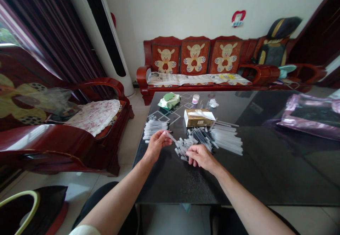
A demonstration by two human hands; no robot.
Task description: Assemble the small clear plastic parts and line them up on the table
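My left hand [158,142] is closed in a pinch on a translucent pen barrel [171,137], which points right and slightly down. Beside it lies a pile of small whitish pen caps [183,144]. At the near right edge of this pile is my right hand [199,156], its thumb and fingertips drawn together; whatever they grip is too small to make out. Just beyond the right hand lie dark thin pen refills [200,136]. Translucent pen barrels [227,137] are stacked to their right. Left of the caps, behind my left hand, is a row of pens [156,127] with pale ends.
On the dark glossy table [265,171] stand a brown and white box [199,118], a green wipes pack [169,102], a small white jar [196,99] and crumpled tissue [213,103]. A purple plastic package [308,118] lies right. A wooden armchair [63,150] is left.
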